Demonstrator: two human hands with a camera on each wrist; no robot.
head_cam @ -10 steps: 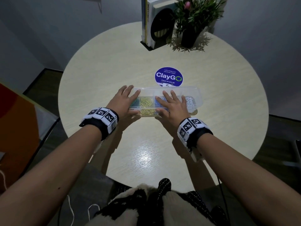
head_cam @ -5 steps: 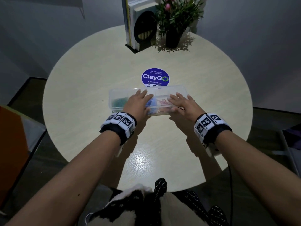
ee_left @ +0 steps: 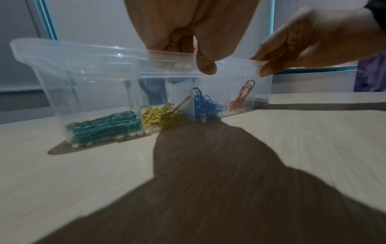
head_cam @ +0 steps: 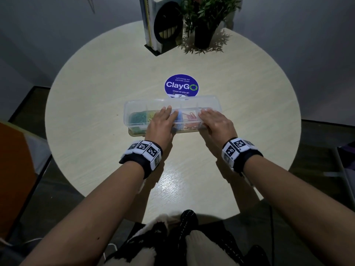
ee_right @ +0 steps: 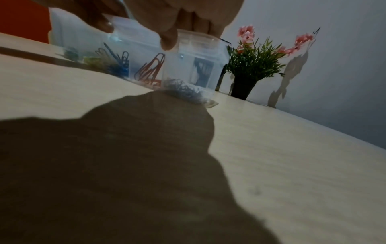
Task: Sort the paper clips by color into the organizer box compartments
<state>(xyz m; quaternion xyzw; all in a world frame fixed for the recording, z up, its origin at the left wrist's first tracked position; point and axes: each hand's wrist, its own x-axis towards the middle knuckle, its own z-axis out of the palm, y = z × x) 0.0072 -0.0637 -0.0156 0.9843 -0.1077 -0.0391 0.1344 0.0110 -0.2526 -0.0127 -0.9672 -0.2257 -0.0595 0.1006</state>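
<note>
The clear organizer box (head_cam: 134,106) lies across the table with its lid down. Through its walls I see green clips (ee_left: 104,127), yellow clips (ee_left: 160,115), blue clips (ee_left: 204,105), red clips (ee_left: 242,97) and grey clips (ee_right: 183,90), each colour in its own compartment. My left hand (head_cam: 163,121) lies on the lid near the middle, its thumb (ee_left: 205,66) hooked over the front rim. My right hand (head_cam: 215,121) holds the lid's right part the same way, its thumb (ee_right: 169,41) in front of the rim.
A round blue ClayGo sticker (head_cam: 181,85) lies just behind the box. A potted plant (head_cam: 203,33) and a book stand (head_cam: 163,25) are at the table's far edge. The round table's near edge is close to my body. An orange object (head_cam: 13,169) is off to the left.
Both hands slid rightward along the lid: the left from the box's left end to its middle, the right from the middle to the right part. Since half a second ago little has moved.
</note>
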